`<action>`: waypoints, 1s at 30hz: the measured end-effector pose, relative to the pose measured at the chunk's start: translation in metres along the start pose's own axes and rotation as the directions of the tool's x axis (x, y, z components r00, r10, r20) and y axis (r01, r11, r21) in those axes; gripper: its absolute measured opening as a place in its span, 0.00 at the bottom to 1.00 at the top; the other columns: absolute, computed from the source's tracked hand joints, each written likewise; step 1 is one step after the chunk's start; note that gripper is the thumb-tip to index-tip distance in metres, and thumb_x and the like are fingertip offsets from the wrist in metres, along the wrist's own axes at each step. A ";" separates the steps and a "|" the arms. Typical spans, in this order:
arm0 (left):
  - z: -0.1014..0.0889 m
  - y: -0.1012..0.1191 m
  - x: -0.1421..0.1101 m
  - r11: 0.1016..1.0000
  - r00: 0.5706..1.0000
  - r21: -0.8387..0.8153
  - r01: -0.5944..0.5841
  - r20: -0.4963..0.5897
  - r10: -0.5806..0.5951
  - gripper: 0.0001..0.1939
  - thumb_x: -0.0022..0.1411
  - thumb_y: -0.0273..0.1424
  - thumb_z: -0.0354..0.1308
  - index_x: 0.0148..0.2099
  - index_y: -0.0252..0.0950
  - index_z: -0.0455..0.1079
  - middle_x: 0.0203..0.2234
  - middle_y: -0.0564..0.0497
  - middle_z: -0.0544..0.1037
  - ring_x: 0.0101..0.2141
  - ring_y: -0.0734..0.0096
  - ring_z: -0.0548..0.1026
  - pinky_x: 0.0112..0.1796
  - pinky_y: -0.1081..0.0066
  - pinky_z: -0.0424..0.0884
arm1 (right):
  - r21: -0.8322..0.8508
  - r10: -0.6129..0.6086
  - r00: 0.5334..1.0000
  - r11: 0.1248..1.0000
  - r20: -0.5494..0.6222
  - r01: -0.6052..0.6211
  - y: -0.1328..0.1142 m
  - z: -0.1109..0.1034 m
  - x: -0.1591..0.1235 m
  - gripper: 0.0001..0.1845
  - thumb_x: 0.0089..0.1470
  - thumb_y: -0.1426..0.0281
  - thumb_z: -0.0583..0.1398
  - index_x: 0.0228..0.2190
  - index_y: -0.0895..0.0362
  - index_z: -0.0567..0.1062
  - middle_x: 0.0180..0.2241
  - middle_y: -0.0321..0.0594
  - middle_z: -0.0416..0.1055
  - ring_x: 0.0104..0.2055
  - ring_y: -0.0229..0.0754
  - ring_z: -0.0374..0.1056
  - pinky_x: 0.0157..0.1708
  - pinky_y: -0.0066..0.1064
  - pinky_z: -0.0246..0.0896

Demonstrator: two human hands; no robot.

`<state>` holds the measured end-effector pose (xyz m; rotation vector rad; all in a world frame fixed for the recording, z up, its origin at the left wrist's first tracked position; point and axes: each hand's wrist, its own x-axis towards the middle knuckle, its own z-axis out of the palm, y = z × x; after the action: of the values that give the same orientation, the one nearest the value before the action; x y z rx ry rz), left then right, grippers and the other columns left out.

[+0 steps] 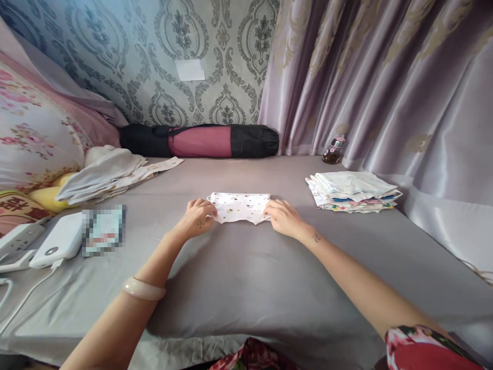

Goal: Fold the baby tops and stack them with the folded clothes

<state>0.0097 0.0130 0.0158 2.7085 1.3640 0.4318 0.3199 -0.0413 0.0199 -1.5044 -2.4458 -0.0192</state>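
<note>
A small white cloth with a scattered print (242, 207) lies on the grey sheet in the middle, folded into a wide strip with an uneven near edge. My left hand (199, 218) pinches its left end, fingers closed on the fabric. At the opposite end my right hand (284, 217) grips the cloth the same way. Over to the right, a stack of folded cloths (352, 191) rests on the sheet. To the left, a loose heap of pale cloths (111, 172) lies rumpled, with one printed strip stretching toward the middle.
Along the wall lies a black and pink rolled bag (200, 141). A small dark bottle (334, 150) stands by the curtain (370, 77). On the left are a white power bank (59, 241) with a cable, a power strip (21, 239), a blurred flat item (103, 229) and a floral pillow (34, 123).
</note>
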 end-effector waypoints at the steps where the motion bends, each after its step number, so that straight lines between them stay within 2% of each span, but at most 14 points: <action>1: -0.001 0.004 0.004 0.999 0.999 -0.005 0.037 -0.012 -0.037 0.13 0.53 0.24 0.49 0.37 0.41 0.72 0.40 0.48 0.79 0.46 0.56 0.71 0.51 0.54 0.60 | 0.012 0.049 0.999 0.999 -0.018 -0.049 -0.004 0.000 0.006 0.19 0.52 0.84 0.52 0.38 0.56 0.77 0.44 0.43 0.74 0.46 0.46 0.66 0.47 0.35 0.56; 4: 0.000 0.022 0.023 0.991 0.991 -0.005 0.130 -0.044 -0.130 0.14 0.59 0.26 0.47 0.42 0.41 0.72 0.44 0.46 0.78 0.47 0.55 0.71 0.50 0.54 0.61 | 0.057 0.171 0.983 0.984 -0.062 -0.168 -0.019 0.006 0.030 0.20 0.57 0.81 0.50 0.44 0.57 0.76 0.49 0.45 0.73 0.51 0.47 0.66 0.51 0.37 0.56; 7: 0.010 0.042 0.043 0.985 0.983 -0.002 0.172 -0.066 -0.172 0.16 0.63 0.27 0.46 0.49 0.41 0.70 0.49 0.45 0.76 0.51 0.55 0.70 0.52 0.54 0.61 | 0.088 0.193 0.979 0.978 -0.062 -0.187 -0.036 0.021 0.054 0.20 0.62 0.77 0.48 0.51 0.58 0.72 0.53 0.48 0.71 0.56 0.49 0.64 0.55 0.41 0.55; 11: 0.033 0.056 0.058 0.991 0.990 0.010 0.135 -0.053 -0.134 0.18 0.67 0.29 0.44 0.56 0.41 0.66 0.55 0.42 0.73 0.58 0.54 0.66 0.57 0.49 0.57 | 0.101 0.217 0.974 0.972 -0.063 -0.210 -0.050 0.042 0.070 0.23 0.64 0.74 0.46 0.57 0.59 0.68 0.60 0.53 0.64 0.65 0.52 0.54 0.62 0.49 0.46; 18: 0.058 0.053 0.054 0.993 0.993 0.012 0.117 -0.009 -0.117 0.23 0.70 0.32 0.39 0.64 0.39 0.59 0.64 0.43 0.64 0.66 0.53 0.55 0.62 0.44 0.47 | 0.138 0.238 0.967 0.965 -0.087 -0.225 -0.048 0.062 0.066 0.25 0.64 0.72 0.46 0.60 0.61 0.64 0.62 0.53 0.61 0.67 0.54 0.51 0.64 0.52 0.43; 23: 0.067 0.049 0.053 0.991 0.991 0.013 0.133 0.009 -0.133 0.26 0.71 0.34 0.37 0.68 0.39 0.54 0.65 0.41 0.61 0.66 0.52 0.54 0.62 0.43 0.50 | 0.134 0.241 0.966 0.965 -0.098 -0.227 -0.047 0.067 0.065 0.25 0.64 0.72 0.46 0.60 0.61 0.64 0.61 0.53 0.62 0.66 0.55 0.51 0.64 0.53 0.44; 30: 0.067 0.048 0.056 0.985 0.985 -0.035 0.167 0.039 -0.166 0.25 0.69 0.34 0.39 0.67 0.42 0.57 0.64 0.44 0.63 0.65 0.52 0.57 0.62 0.45 0.52 | 0.127 0.241 0.966 0.965 -0.098 -0.228 -0.045 0.069 0.066 0.25 0.63 0.71 0.46 0.59 0.59 0.64 0.60 0.52 0.63 0.65 0.54 0.52 0.64 0.52 0.42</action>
<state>0.0974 0.0332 -0.0268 2.5329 1.5402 0.3885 0.2371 0.0058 -0.0254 -1.6832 -2.1301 0.0796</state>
